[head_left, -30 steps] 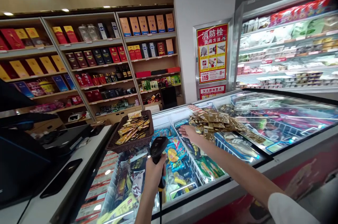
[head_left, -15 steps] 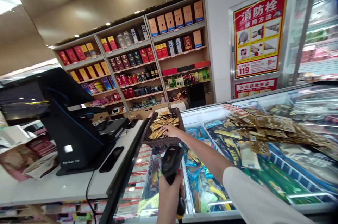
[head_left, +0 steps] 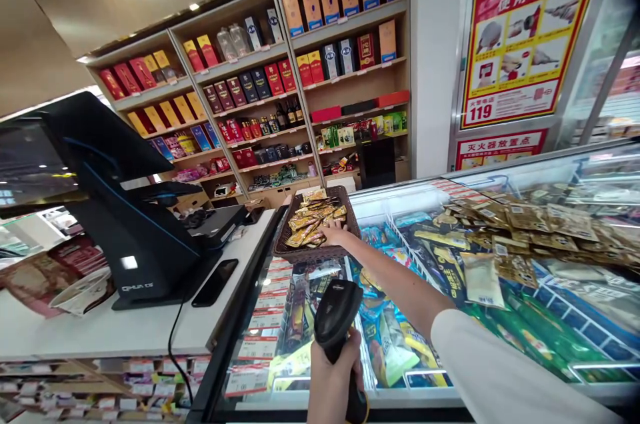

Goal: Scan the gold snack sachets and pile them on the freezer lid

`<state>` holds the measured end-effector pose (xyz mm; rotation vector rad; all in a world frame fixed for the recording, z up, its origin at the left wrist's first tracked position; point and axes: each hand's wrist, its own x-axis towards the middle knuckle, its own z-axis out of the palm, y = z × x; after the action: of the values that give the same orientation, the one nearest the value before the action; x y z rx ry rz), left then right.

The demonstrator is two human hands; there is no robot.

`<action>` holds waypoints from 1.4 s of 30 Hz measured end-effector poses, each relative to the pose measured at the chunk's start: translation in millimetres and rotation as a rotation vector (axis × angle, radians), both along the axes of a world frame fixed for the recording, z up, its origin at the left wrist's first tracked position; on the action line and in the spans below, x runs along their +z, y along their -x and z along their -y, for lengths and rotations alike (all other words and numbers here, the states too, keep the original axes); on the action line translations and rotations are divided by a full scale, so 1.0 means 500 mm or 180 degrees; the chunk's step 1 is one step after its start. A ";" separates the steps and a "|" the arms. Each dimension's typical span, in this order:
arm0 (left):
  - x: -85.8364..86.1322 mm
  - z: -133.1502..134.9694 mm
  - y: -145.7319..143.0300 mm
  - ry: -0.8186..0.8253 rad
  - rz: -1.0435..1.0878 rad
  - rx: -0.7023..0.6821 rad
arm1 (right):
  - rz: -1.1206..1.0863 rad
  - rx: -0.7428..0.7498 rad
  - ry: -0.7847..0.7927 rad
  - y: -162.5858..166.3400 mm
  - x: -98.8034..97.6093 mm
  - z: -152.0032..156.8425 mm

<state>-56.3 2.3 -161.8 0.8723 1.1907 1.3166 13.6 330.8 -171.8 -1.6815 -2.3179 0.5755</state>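
Note:
My left hand [head_left: 334, 371] grips the handle of a black barcode scanner [head_left: 336, 317], its head tilted up and forward over the freezer's glass. My right hand [head_left: 336, 233] reaches into a dark brown woven basket [head_left: 313, 253], at its right front. Its fingers are bent onto the small gold packets [head_left: 307, 224] piled in there, seemingly pinching one; the fingertips are partly hidden among the packets. The basket stands on the far left part of the chest freezer [head_left: 420, 394]. Just beyond its front wall lies the scanner's head, apart from it.
At left, a counter holds a black checkout terminal [head_left: 145, 237] and a phone [head_left: 215, 283]. Larger gold packets [head_left: 540, 224] lie heaped on the freezer's right side. Price labels [head_left: 255, 347] line its left glass. Shelves [head_left: 260, 104] of boxed goods stand behind.
The view has tilted down and shifted slightly. My left hand with the scanner is now a little farther from the basket. My right hand stays among the packets.

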 end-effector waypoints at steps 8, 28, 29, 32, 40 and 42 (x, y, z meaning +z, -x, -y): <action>0.012 0.013 -0.008 0.0024 -0.0022 -0.0049 | -0.0408 0.0487 -0.0608 -0.007 0.008 0.004; 0.077 0.094 -0.050 -0.0243 -0.0201 -0.0221 | -0.4789 -0.1328 -0.0056 -0.266 0.053 0.225; 0.078 0.095 -0.057 -0.0270 -0.0242 -0.0265 | -0.4842 -0.1383 0.0047 -0.290 0.048 0.243; 0.079 0.084 -0.077 -0.0377 -0.0374 -0.0357 | -0.4928 -0.1466 0.0211 -0.347 0.037 0.299; 0.074 0.007 -0.132 -0.0521 -0.0893 -0.0545 | -0.4792 -0.1554 0.0061 -0.409 0.047 0.407; 0.073 -0.007 -0.143 -0.0529 -0.0944 -0.0560 | -0.4725 -0.1439 0.0057 -0.411 0.049 0.416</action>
<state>15.4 6.0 -125.1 1.2985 1.2097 1.1817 219.0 122.6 -147.2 -1.0005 -0.8452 1.1554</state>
